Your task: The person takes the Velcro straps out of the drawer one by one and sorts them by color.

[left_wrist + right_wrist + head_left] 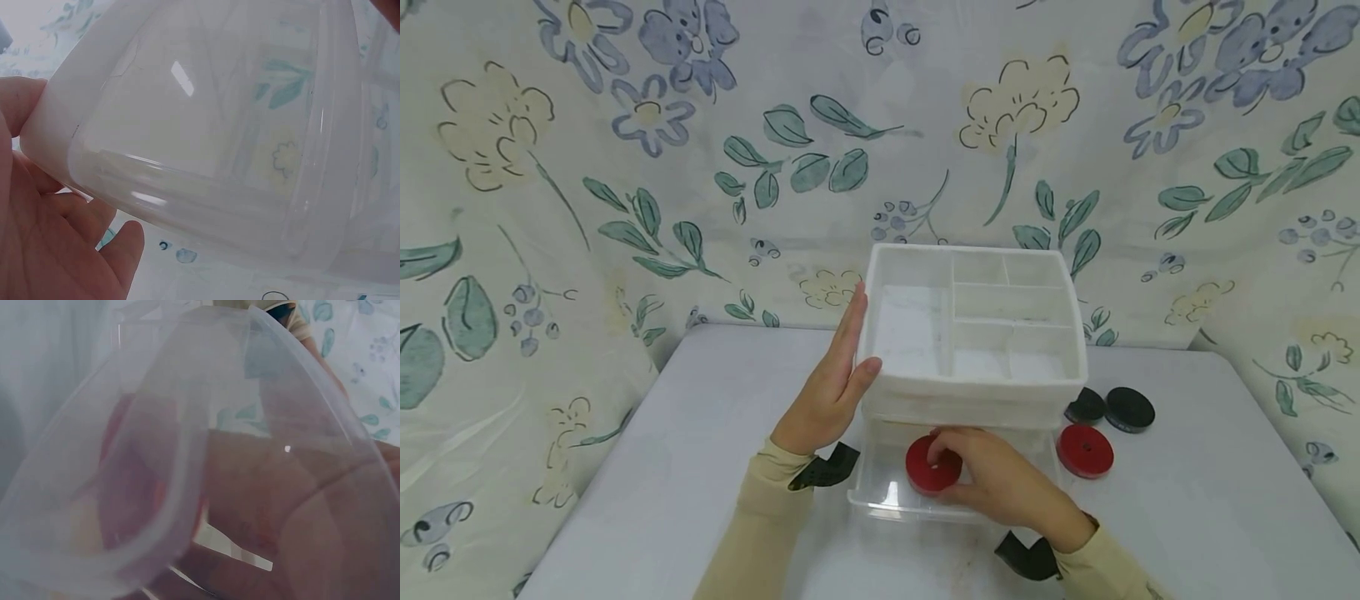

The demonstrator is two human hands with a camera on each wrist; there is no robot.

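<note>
A white organizer box (898, 392) with a divided top has its clear drawer (880, 492) pulled out at the front. My left hand (823, 396) rests against the box's left side, fingers straight along the wall and thumb at the front corner; the left wrist view shows this hand (56, 231) beside the translucent wall. Inside the drawer, my right hand (1000, 475) pinches a flat red roll (921, 471) with a small centre hole, one finger at the hole. Through the drawer's clear plastic, the right wrist view shows the red roll (134, 481) dimly.
Right of the drawer lies another red roll (1086, 452). Behind it are a black roll (1130, 409) and a second black piece (1086, 407), partly hidden by the box. A flowered cloth (925, 183) hangs behind the white table (722, 400).
</note>
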